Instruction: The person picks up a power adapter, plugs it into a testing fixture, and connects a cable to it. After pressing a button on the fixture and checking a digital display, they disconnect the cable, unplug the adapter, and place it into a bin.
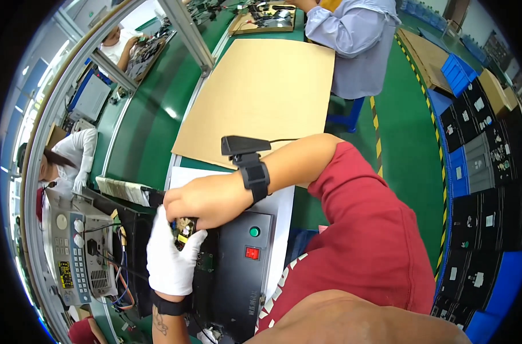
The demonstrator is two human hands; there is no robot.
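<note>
Head view looks down on two hands meeting over a small circuit board (184, 230) with yellow and dark parts, which sits at the upper edge of a black test fixture (238, 269) on the tabletop (146, 132). The left hand (170, 255), in a white glove with a dark band at the wrist, comes up from the lower edge and curls around the board from below, its fingers closed on the board's lower side. The right hand (206, 202), bare, reaches in from the right with its fingers bent down onto the board's top edge, so that both hands grip the same piece; the fingertips themselves are partly hidden behind the board. A black strap with a small black box (246, 150) sits on the right wrist, and a red sleeve (370, 229) covers the upper arm. On the fixture's flat black face, just right of the hands, lie a round green button (254, 231) and a red rocker switch (252, 253) below it. To the left of the fixture stands a grey instrument (77, 258) with knobs and a small yellow display, with orange and blue cables (123, 275) running from it toward the fixture. Beyond the hands a large brown cardboard sheet (261, 97) lies on the green tabletop. A person in a pale blue shirt (358, 40) sits at the far end, and another in white (71, 155) works at the left.
</note>
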